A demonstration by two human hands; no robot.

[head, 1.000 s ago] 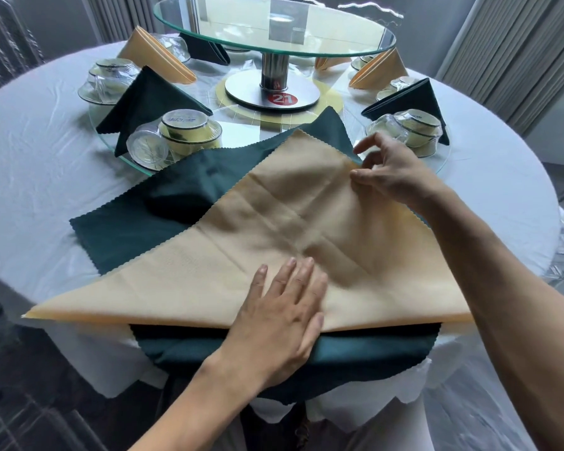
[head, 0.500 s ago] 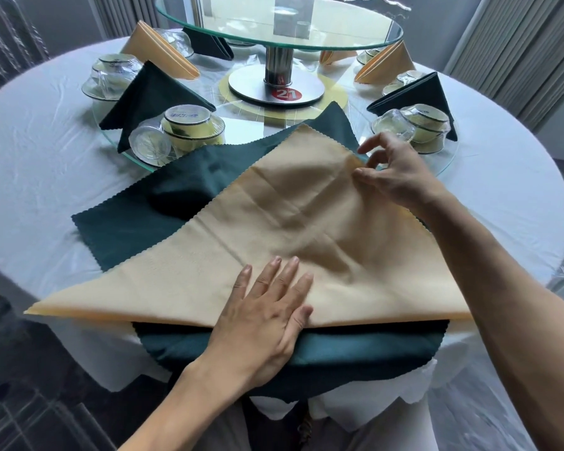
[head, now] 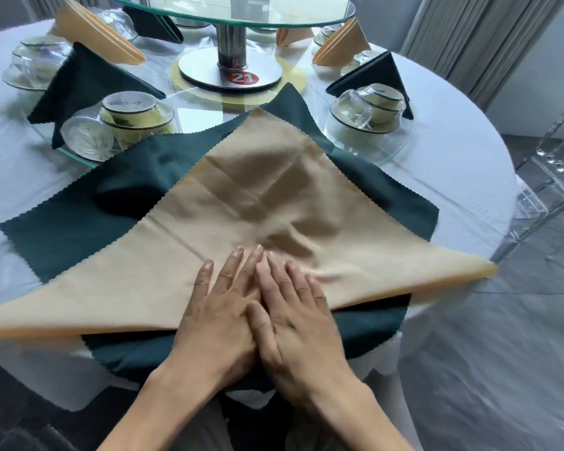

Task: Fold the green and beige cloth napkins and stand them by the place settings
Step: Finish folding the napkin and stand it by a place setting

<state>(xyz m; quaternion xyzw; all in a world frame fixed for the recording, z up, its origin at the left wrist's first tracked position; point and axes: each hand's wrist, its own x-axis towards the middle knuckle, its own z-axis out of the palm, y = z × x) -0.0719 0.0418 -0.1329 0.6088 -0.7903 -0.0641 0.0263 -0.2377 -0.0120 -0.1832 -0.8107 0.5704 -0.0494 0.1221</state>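
Beige napkin (head: 241, 222), folded into a triangle, lies on the spread green napkin (head: 62, 229) at the table's near edge. Left hand (head: 222, 307) and right hand (head: 293, 314) are pressed flat on its fold, fingers straight, nothing grasped. Creasing step judged underway; next, corners likely need drawing in.

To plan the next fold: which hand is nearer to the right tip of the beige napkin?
Right hand; it lies closer to that tip, left hand beside it.

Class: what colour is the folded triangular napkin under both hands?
Beige napkin, head view.
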